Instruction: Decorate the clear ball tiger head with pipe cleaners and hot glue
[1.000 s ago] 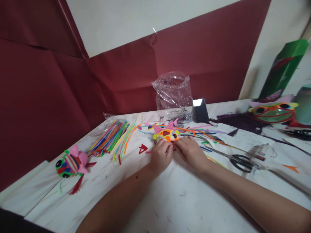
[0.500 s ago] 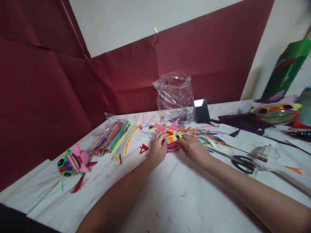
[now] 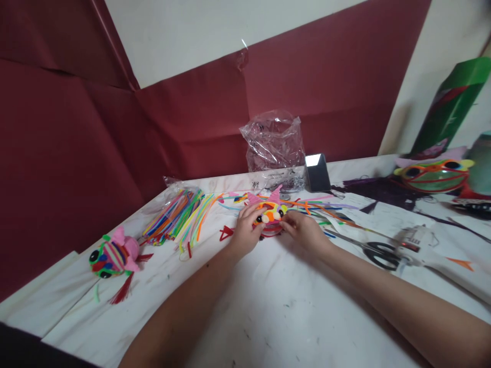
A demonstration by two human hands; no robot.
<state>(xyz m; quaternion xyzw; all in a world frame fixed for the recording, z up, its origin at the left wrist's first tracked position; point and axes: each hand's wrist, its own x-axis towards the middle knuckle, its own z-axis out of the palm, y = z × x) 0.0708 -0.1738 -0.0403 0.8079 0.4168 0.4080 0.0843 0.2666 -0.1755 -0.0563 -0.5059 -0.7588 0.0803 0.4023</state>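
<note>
At the middle of the tabletop (image 3: 307, 317), my left hand (image 3: 246, 230) clamps one side of the orange-and-yellow figure (image 3: 271, 216); my right hand (image 3: 305, 230) meets its lower edge, pinching what, I cannot tell. Uneven pressure could roll it, or a careless tug could loosen an eye (image 3: 281, 213).

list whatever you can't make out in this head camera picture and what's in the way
- Head view: one side of the orange-faced figure, hidden by the left hand.
- Head view: whether the right hand pinches anything; its fingertips are too small and blurred.
- Head view: the full shape of the greenish container, cut off by the right edge.
- Head view: print on the clear bag, too small to read.
</note>
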